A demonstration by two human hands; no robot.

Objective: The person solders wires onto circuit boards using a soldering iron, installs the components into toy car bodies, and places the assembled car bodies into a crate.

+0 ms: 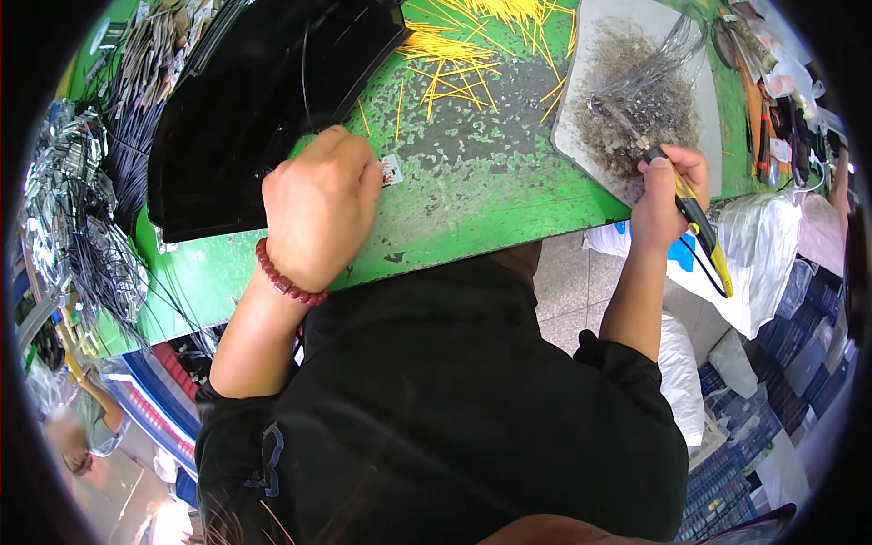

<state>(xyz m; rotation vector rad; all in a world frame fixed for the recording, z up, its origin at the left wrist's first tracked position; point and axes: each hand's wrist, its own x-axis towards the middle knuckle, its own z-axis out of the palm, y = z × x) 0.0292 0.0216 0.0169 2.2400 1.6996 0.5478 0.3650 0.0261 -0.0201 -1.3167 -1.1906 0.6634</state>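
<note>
My left hand (322, 204), with a dark red bead bracelet on its wrist, is closed at the front of the green workbench. A thin black wire (305, 77) runs down over a large black tray-like panel (218, 154) to its fingers, whose tips are hidden. Beside that hand lies a small white piece with orange marks (391, 170). My right hand (668, 195) grips a yellow and black soldering iron (695, 213). Its metal tip points over a pale board (581, 136) covered with grey-brown crumbs and a tangle of fine clear strands (668, 59).
Many thin yellow sticks (463, 68) are scattered on the worn green bench (454, 191). Bundles of black wires with shiny ends (77, 182) crowd the left. Hand tools (763, 127) lie far right, above white plastic bags (758, 259). Another person (86, 427) is at lower left.
</note>
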